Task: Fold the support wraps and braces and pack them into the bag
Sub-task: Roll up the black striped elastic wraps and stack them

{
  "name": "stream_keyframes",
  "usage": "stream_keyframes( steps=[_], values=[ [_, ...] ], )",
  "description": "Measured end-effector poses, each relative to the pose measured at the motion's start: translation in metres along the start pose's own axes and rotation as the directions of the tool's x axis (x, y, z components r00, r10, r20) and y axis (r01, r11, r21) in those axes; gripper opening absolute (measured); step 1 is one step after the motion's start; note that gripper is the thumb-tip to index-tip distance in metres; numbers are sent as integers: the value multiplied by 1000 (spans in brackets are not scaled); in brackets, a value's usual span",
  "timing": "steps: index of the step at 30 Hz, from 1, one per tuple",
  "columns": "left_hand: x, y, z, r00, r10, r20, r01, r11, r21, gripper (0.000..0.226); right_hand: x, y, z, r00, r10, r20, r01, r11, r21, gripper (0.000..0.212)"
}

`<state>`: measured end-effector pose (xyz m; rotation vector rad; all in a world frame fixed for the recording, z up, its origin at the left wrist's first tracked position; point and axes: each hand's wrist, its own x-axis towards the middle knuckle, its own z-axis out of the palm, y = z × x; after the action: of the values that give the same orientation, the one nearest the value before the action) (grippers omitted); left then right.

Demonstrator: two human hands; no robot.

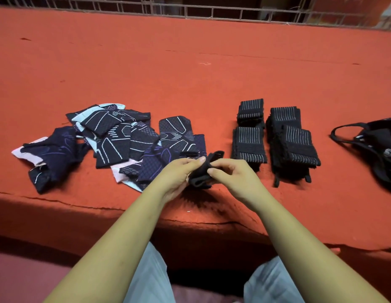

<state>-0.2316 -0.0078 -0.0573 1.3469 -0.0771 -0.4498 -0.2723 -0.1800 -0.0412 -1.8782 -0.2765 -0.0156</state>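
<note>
Both hands are up just over the near edge of the red surface [190, 62], working on one small black wrap [204, 171]. The left hand [179, 173] has its fingers curled under it with the thumb pinching on top, and the right hand [231, 173] pinches the other side between thumb and fingers, so it's bunched between them, off the cloth. To the left sits a messy pile of dark patterned braces [115, 138], some showing pale lining. To the right, two neat stacks of folded black striped wraps [275, 136] stand side by side. The black bag [378, 145] lies at the far right, well apart from the hands.
</note>
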Motion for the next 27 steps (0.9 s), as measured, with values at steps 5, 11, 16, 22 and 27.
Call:
stream_keyframes(
  steps=[5,11,16,22,27],
  values=[
    [1,-2,-3,989,93,-119,-84,993,78,12,-10,-6,-1,994,97,-43,-81,954,289,12],
    [0,13,-5,959,256,-125,-221,946,237,12,-14,1,-11,948,286,-142,-217,903,372,23],
    [-1,14,1,993,117,-2,-116,989,91,20,-16,1,-16,950,270,-155,-211,924,319,17],
    [6,16,9,983,115,-141,-128,988,-82,21,-22,4,-27,957,284,62,-284,869,405,21],
    [13,15,14,974,134,-184,-146,988,-49,23,-26,8,-36,915,336,223,-401,820,408,16]
  ],
)
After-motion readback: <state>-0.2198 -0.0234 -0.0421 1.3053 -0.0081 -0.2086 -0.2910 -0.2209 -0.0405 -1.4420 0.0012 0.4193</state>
